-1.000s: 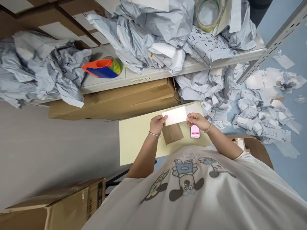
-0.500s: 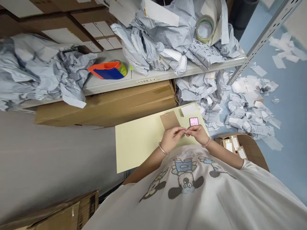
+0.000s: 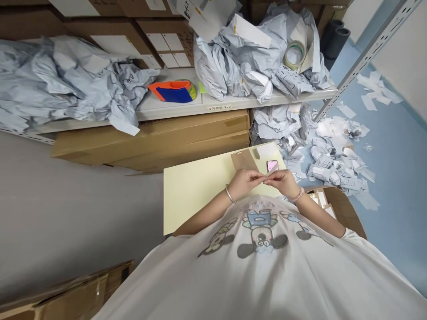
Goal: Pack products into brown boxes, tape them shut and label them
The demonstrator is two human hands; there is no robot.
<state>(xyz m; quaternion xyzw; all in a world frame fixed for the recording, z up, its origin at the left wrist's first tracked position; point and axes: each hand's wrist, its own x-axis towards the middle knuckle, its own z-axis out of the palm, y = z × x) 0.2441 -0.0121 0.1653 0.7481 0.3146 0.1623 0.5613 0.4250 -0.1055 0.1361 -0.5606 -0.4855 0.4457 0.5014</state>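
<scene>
My left hand [image 3: 243,183] and my right hand [image 3: 284,182] meet close to my chest, over the pale yellow tabletop [image 3: 196,186]. The fingers of both are pinched together at the tips on a thin whitish slip [image 3: 272,170], which looks like paper or a label. Just beyond it lies a phone [image 3: 272,165] with a pink lit screen. A flat brown cardboard piece [image 3: 245,160] rests past my left hand, and a white folded piece of paper or card [image 3: 267,150] is at the table's far corner.
Beyond the table, a shelf [image 3: 187,110] carries grey mailer bags [image 3: 260,49], a tape dispenser [image 3: 175,91] and a tape roll [image 3: 294,55]. Long cardboard boxes [image 3: 160,143] stand beneath. To the right are an open carton [image 3: 347,209] and discarded bags [image 3: 340,164] on the floor.
The whitish slip now shows between my fingertips, standing up in front of the phone. Both hands have shifted slightly right and away from me, and the camera view has turned a little.
</scene>
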